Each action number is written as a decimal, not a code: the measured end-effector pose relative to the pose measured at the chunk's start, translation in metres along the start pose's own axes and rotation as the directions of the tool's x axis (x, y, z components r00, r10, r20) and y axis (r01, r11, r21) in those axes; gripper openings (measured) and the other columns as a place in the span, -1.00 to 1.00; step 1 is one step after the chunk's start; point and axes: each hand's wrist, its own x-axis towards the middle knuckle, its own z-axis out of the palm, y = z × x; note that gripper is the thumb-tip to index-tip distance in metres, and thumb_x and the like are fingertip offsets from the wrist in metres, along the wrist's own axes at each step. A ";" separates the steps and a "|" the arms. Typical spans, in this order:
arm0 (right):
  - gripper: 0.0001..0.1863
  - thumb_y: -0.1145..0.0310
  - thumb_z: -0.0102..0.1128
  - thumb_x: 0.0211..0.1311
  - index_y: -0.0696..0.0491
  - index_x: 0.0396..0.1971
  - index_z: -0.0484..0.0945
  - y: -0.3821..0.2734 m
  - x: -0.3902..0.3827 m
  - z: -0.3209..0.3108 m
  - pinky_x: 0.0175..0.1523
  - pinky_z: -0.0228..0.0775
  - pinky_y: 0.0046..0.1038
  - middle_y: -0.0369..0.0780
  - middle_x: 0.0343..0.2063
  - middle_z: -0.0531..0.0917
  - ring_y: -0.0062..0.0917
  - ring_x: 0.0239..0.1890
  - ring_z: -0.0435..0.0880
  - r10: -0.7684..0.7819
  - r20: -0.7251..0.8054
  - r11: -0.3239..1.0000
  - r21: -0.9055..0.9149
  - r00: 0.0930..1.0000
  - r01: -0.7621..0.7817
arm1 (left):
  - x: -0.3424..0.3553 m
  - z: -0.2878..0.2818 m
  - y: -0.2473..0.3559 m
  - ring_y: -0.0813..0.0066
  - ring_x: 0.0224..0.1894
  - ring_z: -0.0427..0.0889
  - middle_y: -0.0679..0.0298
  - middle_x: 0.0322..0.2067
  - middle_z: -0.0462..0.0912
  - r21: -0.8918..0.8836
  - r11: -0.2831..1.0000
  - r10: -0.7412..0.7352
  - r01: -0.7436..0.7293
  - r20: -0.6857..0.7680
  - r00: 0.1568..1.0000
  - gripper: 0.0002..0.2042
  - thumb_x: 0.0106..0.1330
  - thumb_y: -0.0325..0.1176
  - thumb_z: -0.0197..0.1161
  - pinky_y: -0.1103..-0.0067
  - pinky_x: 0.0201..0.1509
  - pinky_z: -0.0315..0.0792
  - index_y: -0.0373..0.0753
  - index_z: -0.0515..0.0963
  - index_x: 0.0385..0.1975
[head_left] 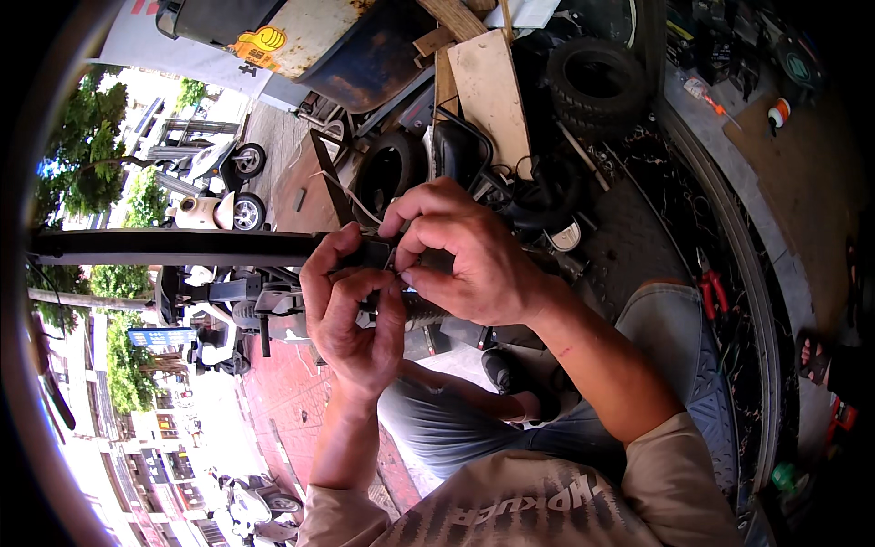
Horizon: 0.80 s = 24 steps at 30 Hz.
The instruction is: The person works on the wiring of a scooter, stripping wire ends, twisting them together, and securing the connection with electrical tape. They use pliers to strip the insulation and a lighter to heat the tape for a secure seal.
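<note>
My left hand [354,314] and my right hand [465,251] meet near the middle of the view, fingertips almost touching. Between them is a small dark flat piece [377,254], too small and shaded for me to name. Thumb and fingers of the left hand are closed in a pinch at its near side. On the right hand, index finger and thumb pinch at the piece's right edge, their tips close to the left thumb. What exactly lies in each pinch is partly covered by the fingers.
A dark post [182,248] runs in from the left, ending behind my left hand. Beyond my hands lie tyres [597,77] and a wooden board [492,100]. Red-handled pliers [711,287] lie right of my knee. A scooter [219,164] stands outside at left.
</note>
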 end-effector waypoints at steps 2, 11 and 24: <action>-0.86 0.58 0.49 0.11 0.09 -0.35 0.71 0.001 -0.001 -0.004 0.33 0.54 -0.21 -0.18 0.05 0.74 -0.22 0.20 0.68 0.004 0.051 1.000 -0.007 0.999 -0.003 | 0.002 -0.001 0.002 0.14 0.18 0.78 -0.17 0.34 0.57 0.013 1.000 0.004 -0.004 0.018 1.000 -0.86 0.33 -0.67 0.42 0.36 0.28 0.66 -0.35 0.72 -0.17; -0.85 0.63 0.45 0.04 0.11 -0.40 0.67 -0.001 0.000 -0.006 0.31 0.56 -0.18 -0.18 0.01 0.74 -0.18 0.20 0.68 -0.038 0.045 0.998 -0.048 0.998 0.040 | 0.015 -0.008 0.016 -0.01 0.27 0.74 -0.11 0.28 0.64 0.100 0.995 -0.033 0.023 0.103 0.994 -0.83 0.25 -0.68 0.44 0.24 0.34 0.65 -0.34 0.72 -0.21; -0.91 0.57 0.46 0.07 0.10 -0.45 0.69 0.005 -0.002 -0.009 0.32 0.54 -0.17 -0.20 0.01 0.74 -0.21 0.17 0.68 -0.062 0.037 0.994 -0.089 0.997 0.065 | 0.021 -0.013 0.022 -0.01 0.17 0.79 -0.06 0.18 0.76 0.170 0.985 -0.044 0.017 0.157 0.987 -0.83 0.23 -0.66 0.45 0.27 0.23 0.68 -0.32 0.72 -0.21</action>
